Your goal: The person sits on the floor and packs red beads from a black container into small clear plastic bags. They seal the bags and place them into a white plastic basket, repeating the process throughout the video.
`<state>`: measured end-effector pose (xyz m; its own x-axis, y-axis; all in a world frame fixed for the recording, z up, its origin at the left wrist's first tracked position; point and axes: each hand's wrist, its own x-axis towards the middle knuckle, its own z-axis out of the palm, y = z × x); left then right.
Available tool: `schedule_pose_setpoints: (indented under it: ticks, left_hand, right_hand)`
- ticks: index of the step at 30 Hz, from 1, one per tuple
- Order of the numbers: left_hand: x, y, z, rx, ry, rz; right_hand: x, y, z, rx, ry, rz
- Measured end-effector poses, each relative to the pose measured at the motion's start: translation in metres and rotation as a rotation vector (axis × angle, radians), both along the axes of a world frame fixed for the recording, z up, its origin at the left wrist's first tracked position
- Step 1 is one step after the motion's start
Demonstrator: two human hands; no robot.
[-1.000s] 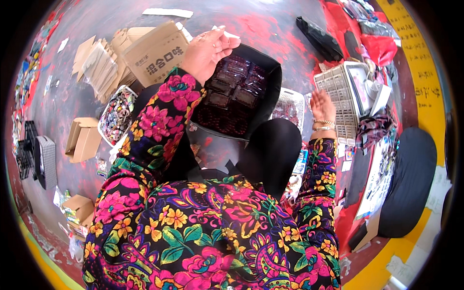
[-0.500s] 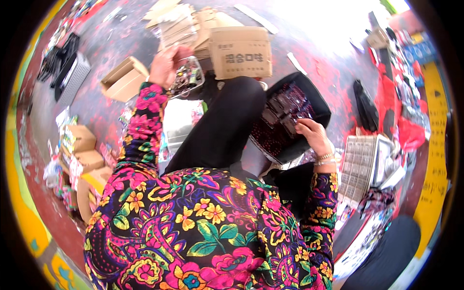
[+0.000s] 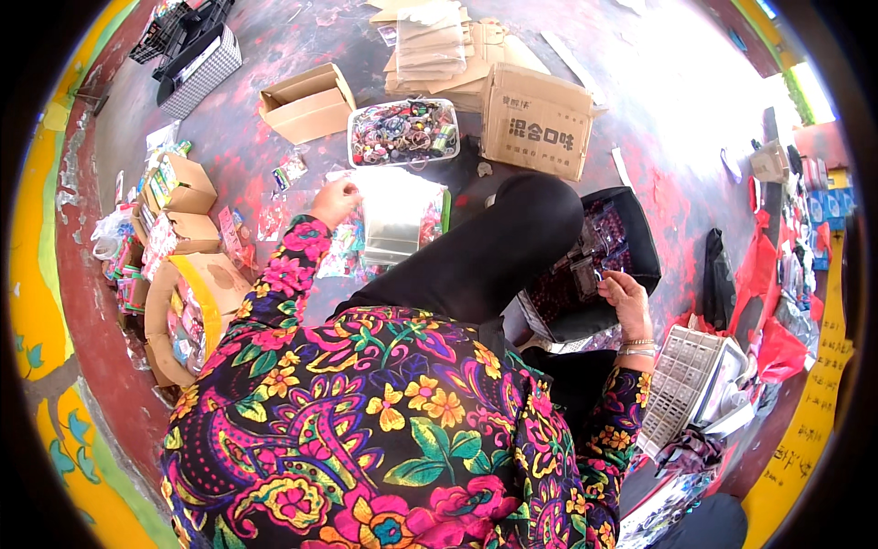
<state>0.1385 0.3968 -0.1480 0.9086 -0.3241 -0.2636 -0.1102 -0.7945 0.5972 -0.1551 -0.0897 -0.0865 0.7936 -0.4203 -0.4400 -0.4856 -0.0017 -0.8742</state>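
Note:
My left hand [image 3: 336,201] is over the floor at the left, its fingers curled together beside a bright white sheet or bag. Anything between those fingertips is hidden. Next to it a clear plastic box [image 3: 391,240] lies among colourful packets. Beyond stands a white tub [image 3: 353,146] heaped with coloured loops like hair ties. To the right, my right hand [image 3: 627,304] pinches a small pale piece, too small to name, at the edge of a black fabric bin [image 3: 643,245]. Small clear packets [image 3: 585,272] lie inside that bin.
My black-clad knee [image 3: 549,206] rises between both hands. Ahead are a printed carton [image 3: 535,123], an open carton [image 3: 306,102] and flattened cardboard [image 3: 480,46]. Opened boxes [image 3: 187,183] line the left. A pale plastic basket [image 3: 681,375] stands at the right.
My left hand has left the tub's edge and come back toward me. My right hand stays at the bin, slightly drawn back, now with a pale piece at its fingertips. The view has shifted.

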Motion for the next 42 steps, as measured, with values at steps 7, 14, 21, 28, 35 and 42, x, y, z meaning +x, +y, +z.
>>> schedule_pose_setpoints:
  ticks: [7, 14, 21, 28, 35, 42]
  left_hand:
    - [0.014, -0.069, -0.008, 0.378, -0.205, -0.402]
    - [0.056, -0.097, -0.058, 0.549, -0.152, -0.658]
    - [0.059, -0.118, -0.061, 0.643, -0.092, -0.762]
    - [0.081, -0.124, -0.086, 0.57, -0.007, -0.788]
    - [0.096, -0.12, -0.102, 0.422, 0.086, -0.704]
    - [0.094, -0.118, -0.1, 0.317, -0.033, -0.702]
  right_hand:
    - [-0.005, 0.002, 0.001, -0.08, 0.029, 0.005]
    - [-0.005, 0.005, -0.006, -0.21, 0.027, 0.06]
    - [-0.004, 0.009, 0.004, -0.314, 0.078, 0.124]
    - [-0.003, 0.013, 0.002, -0.391, 0.077, 0.192]
    - [-0.003, 0.016, 0.001, -0.365, 0.06, 0.191]
    - [-0.003, 0.018, 0.002, -0.398, 0.074, 0.219]
